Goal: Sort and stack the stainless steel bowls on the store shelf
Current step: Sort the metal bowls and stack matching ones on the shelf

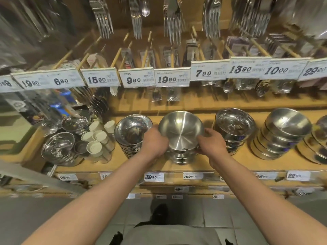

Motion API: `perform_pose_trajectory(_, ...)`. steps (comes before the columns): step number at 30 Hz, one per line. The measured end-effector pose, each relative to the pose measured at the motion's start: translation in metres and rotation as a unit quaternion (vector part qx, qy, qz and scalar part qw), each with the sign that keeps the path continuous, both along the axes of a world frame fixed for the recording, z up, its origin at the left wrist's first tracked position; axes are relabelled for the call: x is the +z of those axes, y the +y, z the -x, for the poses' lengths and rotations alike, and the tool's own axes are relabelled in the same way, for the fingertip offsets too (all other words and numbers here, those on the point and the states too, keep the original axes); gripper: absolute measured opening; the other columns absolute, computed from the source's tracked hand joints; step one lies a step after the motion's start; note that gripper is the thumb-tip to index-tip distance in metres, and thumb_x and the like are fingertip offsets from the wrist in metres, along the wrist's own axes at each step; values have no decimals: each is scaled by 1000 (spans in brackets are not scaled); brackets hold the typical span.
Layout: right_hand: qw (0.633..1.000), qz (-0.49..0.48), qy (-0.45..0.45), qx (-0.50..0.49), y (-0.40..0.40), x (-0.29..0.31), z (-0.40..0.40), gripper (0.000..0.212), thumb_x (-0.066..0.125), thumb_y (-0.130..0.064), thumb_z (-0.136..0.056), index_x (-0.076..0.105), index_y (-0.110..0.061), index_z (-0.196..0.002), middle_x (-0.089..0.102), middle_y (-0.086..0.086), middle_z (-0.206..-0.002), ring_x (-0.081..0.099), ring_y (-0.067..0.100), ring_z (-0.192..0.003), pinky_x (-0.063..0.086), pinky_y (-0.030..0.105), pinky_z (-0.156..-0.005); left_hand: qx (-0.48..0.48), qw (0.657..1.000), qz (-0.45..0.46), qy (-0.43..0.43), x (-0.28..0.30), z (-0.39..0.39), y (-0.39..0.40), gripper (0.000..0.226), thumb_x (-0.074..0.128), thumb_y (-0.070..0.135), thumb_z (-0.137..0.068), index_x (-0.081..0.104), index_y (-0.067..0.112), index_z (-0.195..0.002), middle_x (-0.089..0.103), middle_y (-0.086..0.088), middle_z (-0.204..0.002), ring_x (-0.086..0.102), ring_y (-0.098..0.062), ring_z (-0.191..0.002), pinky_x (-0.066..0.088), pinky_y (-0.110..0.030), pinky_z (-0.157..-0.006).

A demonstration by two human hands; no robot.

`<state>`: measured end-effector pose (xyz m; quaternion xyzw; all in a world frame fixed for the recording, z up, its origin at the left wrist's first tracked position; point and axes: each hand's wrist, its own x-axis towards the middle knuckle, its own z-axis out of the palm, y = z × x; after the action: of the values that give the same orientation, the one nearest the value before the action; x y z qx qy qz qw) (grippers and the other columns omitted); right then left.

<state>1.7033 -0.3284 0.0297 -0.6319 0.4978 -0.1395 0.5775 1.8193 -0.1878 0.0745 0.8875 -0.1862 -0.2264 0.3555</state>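
A person holds a steel bowl (180, 130) tilted toward the camera at the middle of a wooden store shelf (230, 161), its open mouth facing near and up, its base down on a short stack of bowls (180, 156) beneath it. The left hand (155, 141) curls round the bowl's left rim, and the right hand (211, 140) grips the right rim, fingers bent over the edge and thumb reaching in toward the bowl's wall. Both bare forearms reach straight out from the near edge of the picture, roughly level with each other.

Just left of the held bowl stands a taller stack of shiny bowls (132, 133); to the right are two more stacks (234, 128), the farther-right one (281, 133) leaning. White cups (99, 138) and smaller metal dishes (58, 147) crowd the shelf's left end. Price tags (154, 176) line the shelf's front edge, and a row of larger tags (137, 79) hangs above, under packaged forks (136, 16) and spoons. A grey tiled floor (221, 218) shows below.
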Motion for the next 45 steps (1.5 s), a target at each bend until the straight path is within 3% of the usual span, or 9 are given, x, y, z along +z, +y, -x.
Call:
perform_pose_trajectory(7, 998, 49, 31, -14, 3, -18, 0, 41, 68, -27, -92, 65, -10, -130, 61, -10, -75, 70, 26, -85, 59, 48, -84, 12, 997, 70, 36, -18, 16, -1, 41, 62, 1, -88, 58, 8, -129, 69, -8, -110, 63, -22, -99, 52, -34, -87)
perform_pose_trajectory(10, 993, 101, 67, -2, 6, -21, 1, 32, 67, -31, -93, 68, -13, -119, 56, -16, -70, 59, 17, -74, 47, 32, -72, 21, 994, 93, 44, -20, 16, -2, 44, 64, 3, -89, 58, 10, -131, 69, -7, -114, 63, -23, -105, 52, -38, -97)
perform_pose_trajectory(18, 989, 119, 84, 7, 16, -23, 2, 22, 67, -37, -92, 60, -18, -101, 57, -12, -71, 58, 14, -71, 33, 27, -54, 28, 996, 75, 33, -40, 12, -7, 40, 63, 6, -93, 55, 12, -132, 67, 2, -106, 59, -5, -82, 44, -13, -68)
perform_pose_trajectory(23, 988, 128, 90, 15, 20, -29, 6, 26, 67, -33, -91, 56, -17, -107, 57, -13, -74, 52, 8, -65, 31, 22, -51, 33, 996, 77, 43, -46, 14, -11, 51, 57, -1, -93, 51, 14, -141, 69, -3, -115, 64, -20, -102, 48, -25, -84)
perform_pose_trajectory(31, 987, 140, 81, 16, 20, -33, 5, 16, 68, -22, -87, 59, -10, -93, 60, 2, -85, 55, 23, -81, 32, 27, -54, 34, 995, 84, 39, -50, 15, -10, 56, 56, -2, -91, 52, 19, -143, 69, -1, -113, 61, -15, -98, 48, -26, -86)
perform_pose_trajectory(36, 986, 143, 84, 13, 19, -33, 5, 16, 70, -22, -86, 58, -12, -88, 54, -5, -75, 50, 14, -67, 30, 24, -50, 26, 997, 66, 35, -49, 13, -9, 55, 55, -2, -92, 50, 16, -144, 70, -4, -118, 65, -22, -108, 54, -36, -97)
perform_pose_trajectory(38, 986, 138, 87, 14, 18, -33, 5, 16, 70, -22, -86, 58, -12, -89, 54, -6, -75, 47, 7, -65, 29, 25, -50, 21, 997, 67, 32, -49, 13, -8, 55, 56, -1, -92, 50, 15, -144, 69, -2, -117, 64, -18, -103, 53, -32, -93)
perform_pose_trajectory(42, 988, 133, 81, 21, 17, -33, 6, 18, 69, -24, -87, 59, -11, -94, 58, -1, -83, 53, 18, -75, 33, 24, -52, 24, 996, 82, 34, -47, 13, -6, 52, 56, 2, -92, 54, 17, -141, 66, 7, -108, 59, -8, -92, 45, -24, -83)
perform_pose_trajectory(45, 990, 119, 68, 22, 17, -34, 7, 24, 69, -27, -89, 61, -10, -102, 60, -4, -85, 55, 14, -75, 34, 22, -54, 28, 994, 91, 45, -46, 13, -4, 50, 58, 6, -92, 54, 18, -141, 64, 13, -101, 56, 4, -84, 44, -23, -81)
